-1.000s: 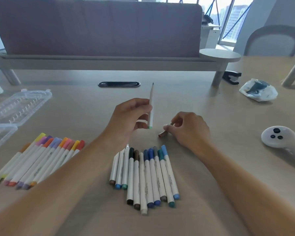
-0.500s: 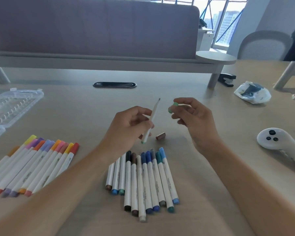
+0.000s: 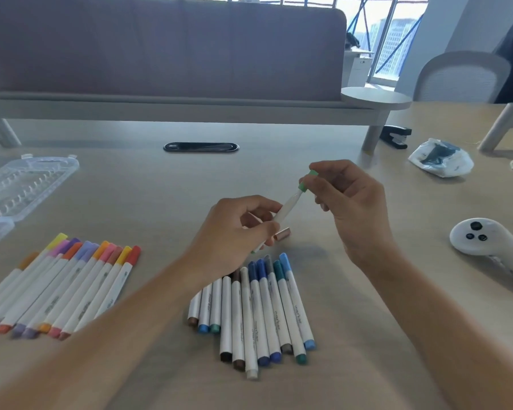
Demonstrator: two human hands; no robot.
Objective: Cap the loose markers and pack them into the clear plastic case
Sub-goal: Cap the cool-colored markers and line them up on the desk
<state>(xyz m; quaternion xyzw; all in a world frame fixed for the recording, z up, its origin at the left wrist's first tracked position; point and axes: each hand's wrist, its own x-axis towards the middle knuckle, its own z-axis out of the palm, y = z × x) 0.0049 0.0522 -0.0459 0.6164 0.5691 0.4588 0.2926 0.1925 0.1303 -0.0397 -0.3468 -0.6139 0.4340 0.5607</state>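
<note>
right hand (image 3: 351, 202) fingers seemingly seat green cap (image 3: 307, 180) on marker (image 3: 288, 210) (left hand (image 3: 234, 235) grips).

Ten markers (image 3: 71, 288) in the left row, eleven markers (image 3: 255, 315) in the middle cluster, one loose cap (image 3: 282, 234).

A single view, worn on the person's head, looks forward and down across a pale wooden table (image 3: 137, 184). It sits close above the near edge, so both forearms run up from the bottom corners to the left hand (image 3: 234, 232) and the right hand (image 3: 350, 202) at mid-frame. The wide lens bends the table's sides. Toward the far edge it faces a grey divider panel (image 3: 166, 45), with windows (image 3: 391, 42) and a chair (image 3: 459, 78) past the far right corner. There is no second view to overlap with it.
</note>
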